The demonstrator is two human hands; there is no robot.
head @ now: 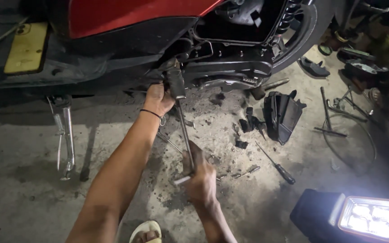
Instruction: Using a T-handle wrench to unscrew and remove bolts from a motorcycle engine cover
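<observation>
The long metal wrench [183, 130] runs from mid-frame up to the scooter's underside [212, 74], its head seated near the engine case. The right hand [200, 177] is clenched on the handle; the left hand [158, 99] grips up by the head. Judging by this, the fastener is not yet off. A screwdriver [276, 164], black cover [282, 114] and work lamp [369, 217] lie right on the floor [19, 180].
</observation>
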